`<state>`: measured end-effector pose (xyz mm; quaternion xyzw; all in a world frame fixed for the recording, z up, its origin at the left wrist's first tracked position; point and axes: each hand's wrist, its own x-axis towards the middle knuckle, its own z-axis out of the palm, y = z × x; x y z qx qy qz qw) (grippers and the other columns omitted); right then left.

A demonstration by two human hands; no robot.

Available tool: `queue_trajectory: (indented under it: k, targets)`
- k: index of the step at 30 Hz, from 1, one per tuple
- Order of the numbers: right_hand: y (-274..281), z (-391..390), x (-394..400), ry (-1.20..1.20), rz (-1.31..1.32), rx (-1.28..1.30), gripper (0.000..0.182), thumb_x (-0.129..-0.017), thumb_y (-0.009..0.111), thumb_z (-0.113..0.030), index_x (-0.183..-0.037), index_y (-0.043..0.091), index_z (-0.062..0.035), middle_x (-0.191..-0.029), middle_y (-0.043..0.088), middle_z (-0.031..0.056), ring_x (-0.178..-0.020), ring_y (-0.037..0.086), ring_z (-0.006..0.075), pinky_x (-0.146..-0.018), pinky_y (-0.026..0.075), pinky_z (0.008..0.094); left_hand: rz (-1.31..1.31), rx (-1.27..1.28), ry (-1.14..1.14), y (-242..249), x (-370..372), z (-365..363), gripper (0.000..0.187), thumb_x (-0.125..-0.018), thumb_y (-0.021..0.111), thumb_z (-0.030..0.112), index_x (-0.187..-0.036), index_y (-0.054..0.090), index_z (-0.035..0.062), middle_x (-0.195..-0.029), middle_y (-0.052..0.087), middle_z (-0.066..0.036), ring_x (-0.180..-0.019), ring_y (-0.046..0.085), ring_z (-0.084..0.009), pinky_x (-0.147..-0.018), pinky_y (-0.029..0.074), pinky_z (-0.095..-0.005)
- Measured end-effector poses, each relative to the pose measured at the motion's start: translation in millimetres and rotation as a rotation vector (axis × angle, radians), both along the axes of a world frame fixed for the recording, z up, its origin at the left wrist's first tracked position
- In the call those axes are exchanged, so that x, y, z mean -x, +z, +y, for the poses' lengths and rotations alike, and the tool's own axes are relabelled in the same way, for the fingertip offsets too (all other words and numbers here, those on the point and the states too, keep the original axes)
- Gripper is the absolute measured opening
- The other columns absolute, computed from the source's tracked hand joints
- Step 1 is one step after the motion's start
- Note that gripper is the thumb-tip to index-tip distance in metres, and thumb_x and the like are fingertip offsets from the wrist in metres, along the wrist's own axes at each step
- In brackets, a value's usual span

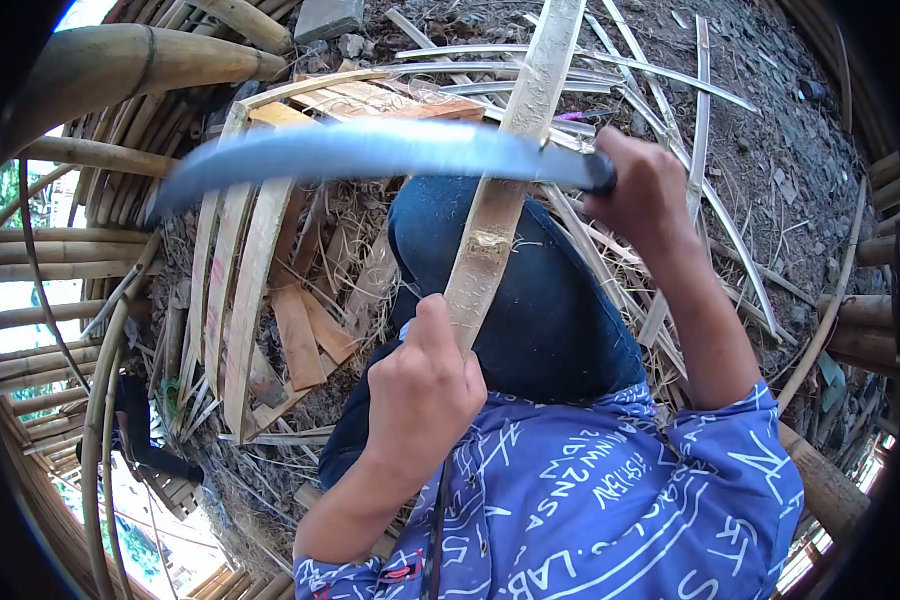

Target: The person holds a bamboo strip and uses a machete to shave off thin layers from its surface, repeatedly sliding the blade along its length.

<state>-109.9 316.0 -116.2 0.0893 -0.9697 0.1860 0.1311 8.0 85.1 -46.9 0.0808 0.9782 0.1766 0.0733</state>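
My left hand is closed around the near end of a long split bamboo strip, which runs away from me over my bent knee. In my right hand is the dark handle of a machete. Its long curved blade points left and crosses over the strip, slightly smeared by motion. A pale scraped band with a node mark shows on the strip just nearer to me than the blade.
Flat bamboo slats and short wood pieces lie to the left among shavings. Thin split strips are scattered on the ground to the right. Thick bamboo poles frame the left side. Another person's leg shows at lower left.
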Motion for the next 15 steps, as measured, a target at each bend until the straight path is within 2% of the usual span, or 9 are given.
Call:
queue_trajectory:
  k: [1,5,7,8,9,10,13,14,15]
  targets:
    - [-2,4,9,-0.104,-0.066,0.039,0.021,-0.067,0.069,-0.015,-0.081,0.057,-0.0054,-0.069,0.064,0.0157,-0.068,0.066,0.0352,-0.061,0.052,0.0455,-0.005,0.002,0.002,1,-1,-1,0.044,-0.072,0.058,0.000,-0.110,0.037,-0.0027,-0.070,0.057,-0.028,-0.067,0.060,-0.0463,-0.060,0.047,-0.0517]
    - [0,17,33,-0.157,-0.013,0.015,0.015,-0.072,0.063,-0.017,-0.078,0.059,-0.0038,-0.069,0.064,0.0184,-0.066,0.064,0.0385,-0.062,0.052,0.0459,-0.007,-0.019,0.006,3,-4,-1,0.044,-0.071,0.057,-0.001,-0.111,0.037,-0.0023,-0.071,0.057,-0.028,-0.068,0.061,-0.0464,-0.060,0.047,-0.0520]
    - [-3,19,40,-0.156,0.047,-0.040,0.014,-0.074,0.063,-0.017,-0.079,0.060,-0.0044,-0.069,0.065,0.0178,-0.066,0.065,0.0374,-0.063,0.052,0.0459,0.057,0.045,-0.023,4,-6,-3,0.038,-0.073,0.062,0.004,-0.105,0.042,-0.0036,-0.069,0.057,-0.019,-0.058,0.063,-0.0353,-0.050,0.052,-0.0422]
    - [-4,26,49,-0.194,-0.024,-0.003,0.013,-0.077,0.063,-0.018,-0.080,0.062,-0.0054,-0.071,0.066,0.0175,-0.069,0.067,0.0353,-0.064,0.053,0.0455,0.058,0.040,-0.029,5,-10,-5,0.038,-0.073,0.062,0.004,-0.105,0.042,-0.0036,-0.069,0.057,-0.019,-0.058,0.063,-0.0353,-0.050,0.052,-0.0422]
    - [0,33,60,-0.279,-0.126,0.031,0.013,-0.079,0.063,-0.019,-0.083,0.064,-0.0067,-0.074,0.067,0.0176,-0.074,0.068,0.0338,-0.067,0.053,0.0449,-0.009,0.005,0.015,6,-16,-8,0.040,-0.072,0.059,0.001,-0.107,0.040,-0.0026,-0.067,0.055,-0.023,-0.061,0.061,-0.0414,-0.053,0.049,-0.0474]
    - [-3,44,74,-0.314,-0.087,0.025,0.014,-0.079,0.062,-0.019,-0.085,0.065,-0.0067,-0.076,0.067,0.0180,-0.075,0.068,0.0342,-0.069,0.053,0.0448,-0.071,-0.027,0.060,8,-21,-13,0.043,-0.070,0.055,-0.001,-0.110,0.038,-0.0016,-0.065,0.054,-0.027,-0.063,0.059,-0.0476,-0.056,0.047,-0.0526]
    - [-10,64,92,-0.375,-0.004,-0.015,0.017,-0.080,0.059,-0.018,-0.089,0.066,-0.0061,-0.082,0.069,0.0193,-0.080,0.068,0.0354,-0.073,0.053,0.0452,-0.084,-0.034,0.058,6,-40,-28,0.041,-0.070,0.054,-0.001,-0.108,0.039,-0.0016,-0.064,0.053,-0.027,-0.062,0.058,-0.0480,-0.055,0.046,-0.0525]
    - [-6,61,91,-0.366,-0.035,-0.003,0.017,-0.079,0.058,-0.018,-0.089,0.066,-0.0059,-0.084,0.069,0.0195,-0.081,0.068,0.0358,-0.073,0.053,0.0454,-0.024,0.007,-0.002,4,-43,-33,0.042,-0.069,0.061,0.003,-0.106,0.042,-0.0042,-0.058,0.054,-0.020,-0.054,0.061,-0.0390,-0.048,0.049,-0.0449]
    - [-2,58,93,-0.355,-0.066,0.009,0.018,-0.079,0.058,-0.018,-0.090,0.066,-0.0056,-0.085,0.069,0.0198,-0.082,0.068,0.0363,-0.073,0.053,0.0457,-0.018,0.003,-0.007,6,-44,-36,0.042,-0.069,0.061,0.003,-0.106,0.042,-0.0042,-0.058,0.054,-0.020,-0.054,0.061,-0.0390,-0.048,0.049,-0.0449]
